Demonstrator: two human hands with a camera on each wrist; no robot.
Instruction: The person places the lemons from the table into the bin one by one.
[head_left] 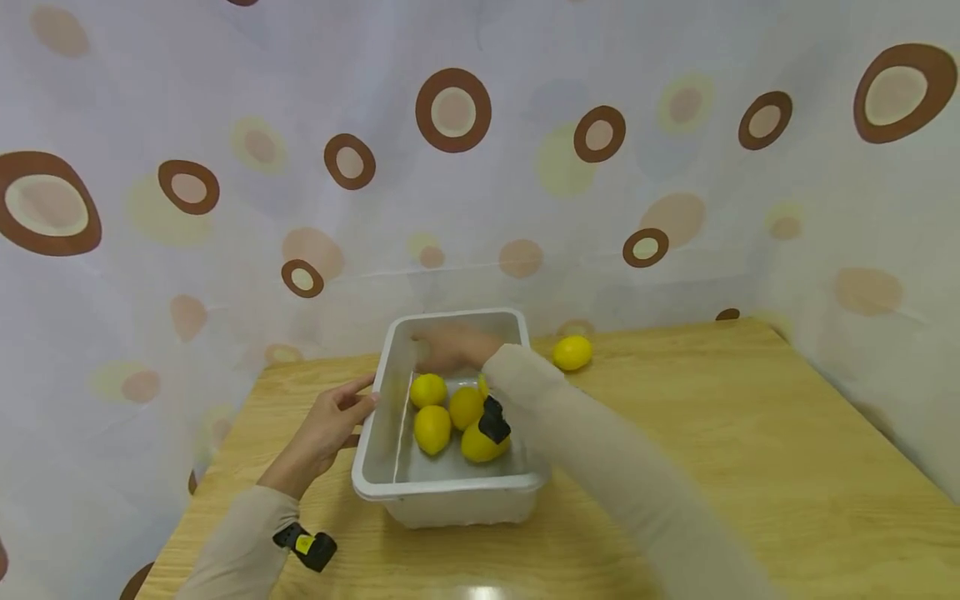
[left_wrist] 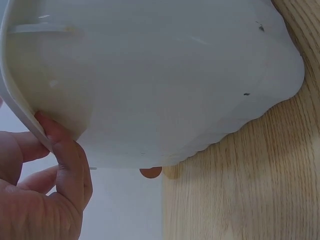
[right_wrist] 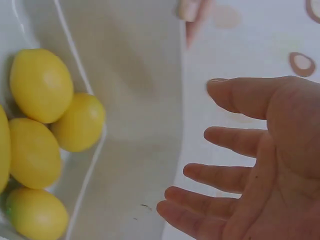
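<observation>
A white plastic bin stands on the table with several yellow lemons on its floor. At the bin's left rim, my left hand holds on; the left wrist view shows a finger bent up under the lip against the outer wall. My right hand, blurred in the head view, reaches over the far part of the bin. In the right wrist view its fingers are spread and nothing is in them, with the lemons off to the left. The right sleeve hides part of the bin's right side.
One more lemon lies on the wooden table, right of the bin near the back edge. A cloth patterned with circles hangs behind the table. Each wrist carries a small black camera.
</observation>
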